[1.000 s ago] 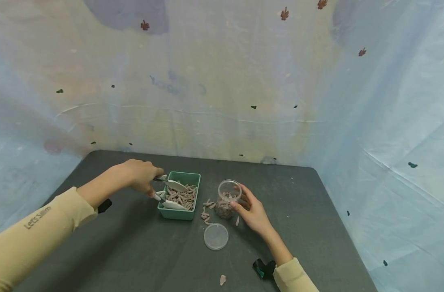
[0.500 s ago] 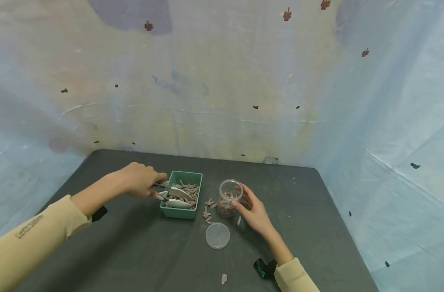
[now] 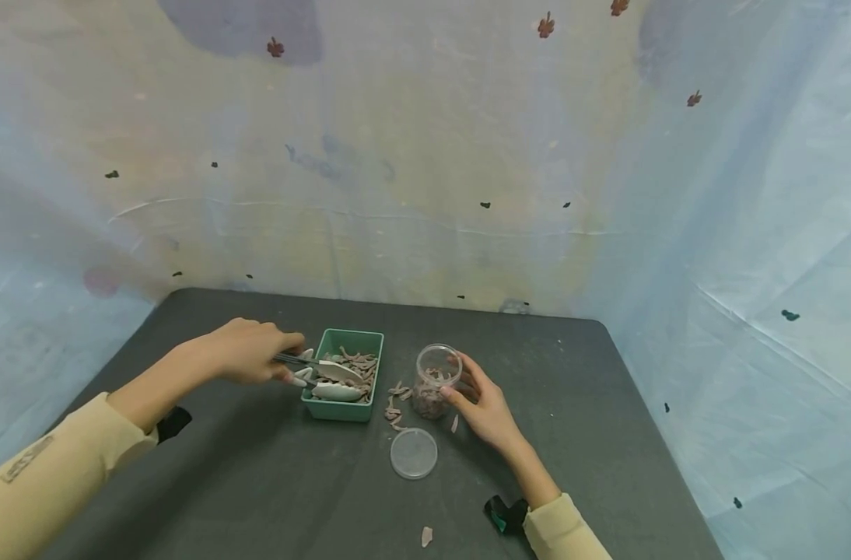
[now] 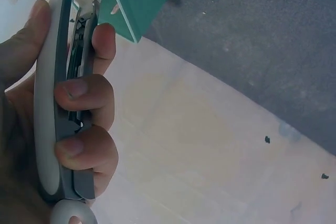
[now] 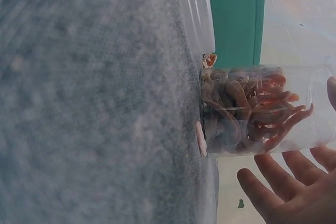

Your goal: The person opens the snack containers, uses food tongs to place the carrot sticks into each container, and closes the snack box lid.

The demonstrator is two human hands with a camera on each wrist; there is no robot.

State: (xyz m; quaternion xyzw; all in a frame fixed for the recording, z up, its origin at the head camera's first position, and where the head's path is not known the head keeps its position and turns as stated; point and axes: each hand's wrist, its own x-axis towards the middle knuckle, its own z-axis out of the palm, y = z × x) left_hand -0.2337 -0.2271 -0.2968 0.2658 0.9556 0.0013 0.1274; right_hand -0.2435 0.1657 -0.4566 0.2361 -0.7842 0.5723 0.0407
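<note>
My left hand (image 3: 253,350) grips a pair of tongs (image 3: 337,372) by its grey-and-white handles, fingers wrapped round them in the left wrist view. Both pale tong heads reach down into a green rectangular tub (image 3: 344,412), among brownish strip-like pieces (image 3: 362,363). To the right of the tub, a clear plastic jar (image 5: 310,82) stands upright and lidless, partly filled with the same strips. My right hand (image 3: 487,408) holds it from the right side, thumb in front and fingers behind. A piece between the tong heads does not show clearly.
Several loose strips (image 3: 395,412) lie between tub and jar. The clear round lid (image 3: 414,453) lies flat in front of them. Single pieces rest beside the jar (image 3: 432,408) and near the front (image 3: 427,537). A pale patterned sheet (image 3: 397,155) hangs behind the dark table (image 3: 572,435).
My left hand has shifted left and slightly nearer, and the tong heads have drawn closer together among the strips. The right hand and jar have stayed in place.
</note>
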